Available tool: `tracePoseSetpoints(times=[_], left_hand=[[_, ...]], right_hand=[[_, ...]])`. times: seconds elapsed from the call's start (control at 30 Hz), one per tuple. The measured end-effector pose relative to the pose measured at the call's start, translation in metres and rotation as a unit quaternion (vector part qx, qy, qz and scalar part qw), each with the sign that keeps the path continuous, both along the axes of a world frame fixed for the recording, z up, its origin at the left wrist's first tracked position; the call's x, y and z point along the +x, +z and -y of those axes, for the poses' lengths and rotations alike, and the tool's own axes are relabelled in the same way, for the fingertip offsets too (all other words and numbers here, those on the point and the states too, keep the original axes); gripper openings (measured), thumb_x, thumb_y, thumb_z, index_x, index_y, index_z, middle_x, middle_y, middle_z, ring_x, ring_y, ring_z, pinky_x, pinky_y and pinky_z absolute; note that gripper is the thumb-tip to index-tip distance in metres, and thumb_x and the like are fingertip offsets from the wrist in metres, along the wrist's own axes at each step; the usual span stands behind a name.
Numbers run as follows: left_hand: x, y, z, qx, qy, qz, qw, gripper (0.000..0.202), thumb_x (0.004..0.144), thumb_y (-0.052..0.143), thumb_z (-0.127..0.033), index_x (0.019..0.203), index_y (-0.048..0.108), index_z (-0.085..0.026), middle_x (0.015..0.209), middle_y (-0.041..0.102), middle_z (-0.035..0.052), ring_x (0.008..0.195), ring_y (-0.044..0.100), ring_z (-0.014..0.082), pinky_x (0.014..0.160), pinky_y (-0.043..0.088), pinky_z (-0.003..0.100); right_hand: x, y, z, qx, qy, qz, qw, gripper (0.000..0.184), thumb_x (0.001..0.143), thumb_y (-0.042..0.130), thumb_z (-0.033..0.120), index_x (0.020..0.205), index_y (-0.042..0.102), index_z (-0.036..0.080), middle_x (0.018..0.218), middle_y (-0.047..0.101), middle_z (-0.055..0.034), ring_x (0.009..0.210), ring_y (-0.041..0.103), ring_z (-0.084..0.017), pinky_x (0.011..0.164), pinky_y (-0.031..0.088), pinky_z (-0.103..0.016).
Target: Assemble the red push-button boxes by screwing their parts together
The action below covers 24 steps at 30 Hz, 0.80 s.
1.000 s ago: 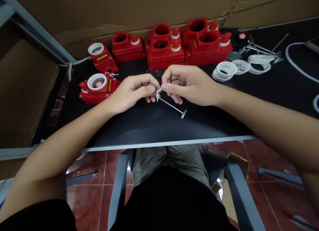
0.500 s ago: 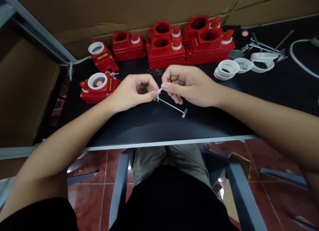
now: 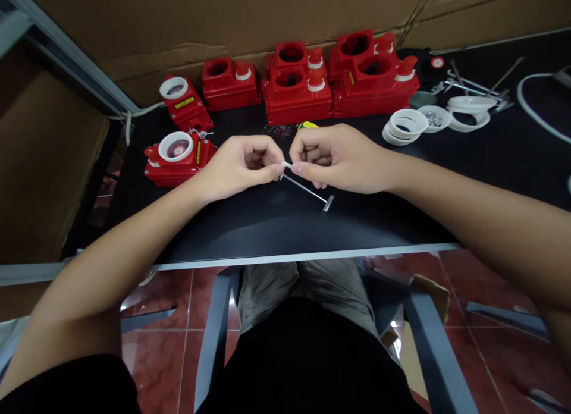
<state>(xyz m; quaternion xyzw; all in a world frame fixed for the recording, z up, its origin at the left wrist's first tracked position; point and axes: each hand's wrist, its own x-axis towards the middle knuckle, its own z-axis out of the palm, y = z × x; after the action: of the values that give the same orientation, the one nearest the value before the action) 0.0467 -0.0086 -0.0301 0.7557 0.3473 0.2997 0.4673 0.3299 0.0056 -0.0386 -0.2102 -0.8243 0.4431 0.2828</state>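
Note:
My left hand [image 3: 243, 166] is closed, its thumb and fingertips pinching the end of a small T-shaped metal hammer [image 3: 307, 191] together with a white cord [image 3: 286, 164]. The hammer's thin shaft slants down to the right, its short crosswise head hanging over the black table [image 3: 250, 232]. Thumb and forefinger of my right hand [image 3: 345, 158] pinch the cord's other part, a short stretch showing between both hands. Fingertips hide how the cord sits on the shaft. Behind my right hand a yellow-and-green object [image 3: 307, 125] peeks out, mostly covered.
Red boxes [image 3: 298, 102] with round openings line the cardboard wall [image 3: 250, 15]. Two more red boxes with white rings, one being this box [image 3: 165, 175], stand at left. White rings [image 3: 405, 124], a dish of small metal parts [image 3: 435, 118] and metal rods [image 3: 477, 84] lie at right.
My right hand has shifted slightly, and the cord between the hands now lies flatter. The yellow-and-green object has come into sight behind my right hand. The hammer has barely moved.

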Motion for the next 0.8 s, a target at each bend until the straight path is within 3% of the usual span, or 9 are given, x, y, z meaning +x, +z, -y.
tracePoseSetpoints(times=[0.2, 0.3, 0.47, 0.8], left_hand=[[0.0003, 0.0004, 0.0040, -0.006, -0.018, -0.015, 1.000, 0.035, 0.095, 0.106, -0.046, 0.091, 0.084, -0.019, 0.086, 0.084, 0.0032, 0.079, 0.078, 0.0161, 0.079, 0.065, 0.026], [0.0008, 0.0001, 0.0053, -0.011, -0.021, -0.026, 0.999, 0.025, 0.092, 0.101, -0.039, 0.090, 0.086, -0.019, 0.085, 0.084, 0.0029, 0.078, 0.077, 0.0158, 0.078, 0.065, 0.026], [0.0014, -0.0006, 0.0041, -0.017, -0.020, -0.020, 0.999, 0.021, 0.089, 0.101, -0.035, 0.088, 0.088, -0.019, 0.080, 0.083, 0.0014, 0.074, 0.074, 0.0143, 0.074, 0.063, 0.024], [-0.0018, -0.0025, 0.0004, -0.033, -0.030, -0.035, 0.998, 0.036, 0.093, 0.107, -0.049, 0.094, 0.087, -0.019, 0.085, 0.084, 0.0030, 0.079, 0.080, 0.0177, 0.078, 0.068, 0.029]], right_hand=[[-0.0001, 0.0011, 0.0016, 0.150, -0.040, 0.025, 0.987, 0.010, 0.117, 0.075, 0.022, 0.107, 0.077, 0.021, 0.085, 0.073, 0.0023, 0.075, 0.066, -0.013, 0.073, 0.048, -0.028], [-0.0004, 0.0014, 0.0027, 0.198, -0.040, 0.014, 0.979, 0.008, 0.116, 0.076, 0.020, 0.113, 0.083, 0.021, 0.095, 0.079, -0.0006, 0.079, 0.067, -0.014, 0.078, 0.053, -0.029], [0.0032, 0.0008, 0.0021, 0.236, -0.007, 0.014, 0.972, 0.008, 0.117, 0.078, 0.022, 0.116, 0.086, 0.022, 0.100, 0.083, -0.0004, 0.074, 0.067, -0.012, 0.077, 0.057, -0.029], [0.0037, 0.0014, 0.0025, 0.281, 0.007, 0.033, 0.959, 0.008, 0.120, 0.076, 0.022, 0.112, 0.079, 0.022, 0.104, 0.080, -0.0006, 0.075, 0.067, -0.012, 0.076, 0.054, -0.030]])
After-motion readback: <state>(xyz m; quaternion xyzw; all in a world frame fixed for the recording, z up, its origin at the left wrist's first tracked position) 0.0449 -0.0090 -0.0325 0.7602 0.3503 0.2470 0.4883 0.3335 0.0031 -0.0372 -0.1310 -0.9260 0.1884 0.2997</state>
